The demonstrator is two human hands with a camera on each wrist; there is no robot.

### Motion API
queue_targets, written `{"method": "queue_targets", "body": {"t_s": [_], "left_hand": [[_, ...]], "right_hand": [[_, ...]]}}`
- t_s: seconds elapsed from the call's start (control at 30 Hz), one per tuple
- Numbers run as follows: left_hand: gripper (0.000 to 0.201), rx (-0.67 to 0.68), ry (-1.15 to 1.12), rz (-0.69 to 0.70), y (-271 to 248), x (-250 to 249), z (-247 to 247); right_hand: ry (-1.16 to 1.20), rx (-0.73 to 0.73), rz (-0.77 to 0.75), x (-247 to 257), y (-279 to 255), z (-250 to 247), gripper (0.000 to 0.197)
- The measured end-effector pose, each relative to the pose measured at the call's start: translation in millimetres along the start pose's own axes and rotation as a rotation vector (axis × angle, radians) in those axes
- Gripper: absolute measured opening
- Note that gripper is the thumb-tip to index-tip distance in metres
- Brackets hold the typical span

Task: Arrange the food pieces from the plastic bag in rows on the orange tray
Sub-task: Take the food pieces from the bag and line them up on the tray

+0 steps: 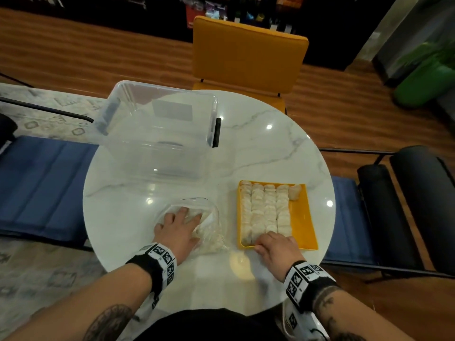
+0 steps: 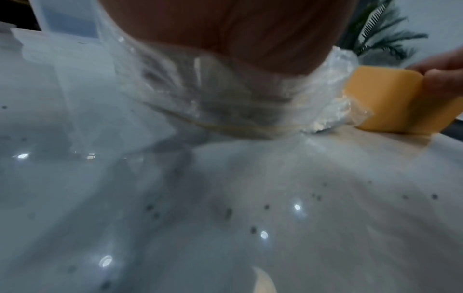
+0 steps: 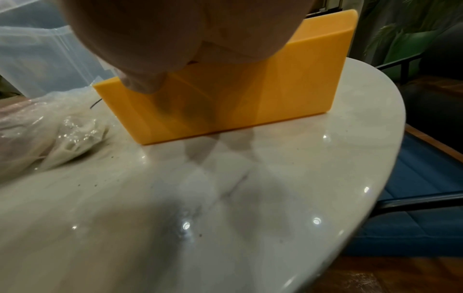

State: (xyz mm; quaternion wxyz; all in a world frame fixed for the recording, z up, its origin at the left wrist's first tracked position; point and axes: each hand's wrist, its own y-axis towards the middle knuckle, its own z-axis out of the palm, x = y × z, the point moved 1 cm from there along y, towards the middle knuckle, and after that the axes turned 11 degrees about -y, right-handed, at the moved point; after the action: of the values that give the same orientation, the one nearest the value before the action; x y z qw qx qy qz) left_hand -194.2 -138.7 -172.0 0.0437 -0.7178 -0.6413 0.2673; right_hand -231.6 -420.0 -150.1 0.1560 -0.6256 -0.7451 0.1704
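The orange tray (image 1: 302, 225) lies at the right of the white marble table (image 1: 270, 143). Pale food pieces (image 1: 264, 207) fill it in several rows, and one piece (image 1: 294, 191) starts a further row at the far right. My right hand (image 1: 268, 242) grips the tray's near rim by the left corner, with the thumb (image 3: 145, 83) on the outer wall (image 3: 238, 99). The clear plastic bag (image 1: 211, 232) lies left of the tray with pale pieces (image 1: 211, 244) in it. My left hand (image 1: 182, 215) lies spread in the bag's mouth, and plastic (image 2: 250, 103) bunches under the palm.
A big clear plastic bin (image 1: 160, 129) stands at the table's far left, behind the bag. A yellow chair (image 1: 246, 52) is beyond the table, and blue chairs (image 1: 41, 178) flank it. The round table edge (image 3: 375, 178) runs close to the tray's right side.
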Motion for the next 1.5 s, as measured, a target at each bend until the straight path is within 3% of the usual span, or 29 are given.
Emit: {"method": "queue_targets", "body": {"t_s": [0.3,0.63,0.83,1.03,1.3,1.5], "left_hand": [[0.020,-0.143,-0.315,0.157,9.1,16.9,0.9],[0.026,-0.298,-0.664,-0.027,-3.2,2.1,-47.2],[0.048,-0.229,-0.697,-0.287,3.8,-1.2,-47.6],[0.042,-0.191,-0.944,-0.394,6.0,-2.4,-44.9],[0.028,-0.323,-0.782,-0.448,1.7,-12.8,-46.5],[0.041,-0.358,-1.161,-0.581,5.5,-29.2,-47.3]], "right_hand": [[0.029,0.003,0.000,0.4,-0.3,-2.7,0.027],[0.037,0.024,-0.015,-0.2,0.4,-7.3,0.027],[0.044,0.043,-0.033,-2.1,1.4,-8.4,0.028],[0.079,0.046,-0.055,-3.5,-0.1,-10.4,0.028],[0.157,0.089,-0.094,-11.1,4.5,-12.7,0.030],[0.286,0.093,-0.124,-17.4,6.3,-13.8,0.030]]}}
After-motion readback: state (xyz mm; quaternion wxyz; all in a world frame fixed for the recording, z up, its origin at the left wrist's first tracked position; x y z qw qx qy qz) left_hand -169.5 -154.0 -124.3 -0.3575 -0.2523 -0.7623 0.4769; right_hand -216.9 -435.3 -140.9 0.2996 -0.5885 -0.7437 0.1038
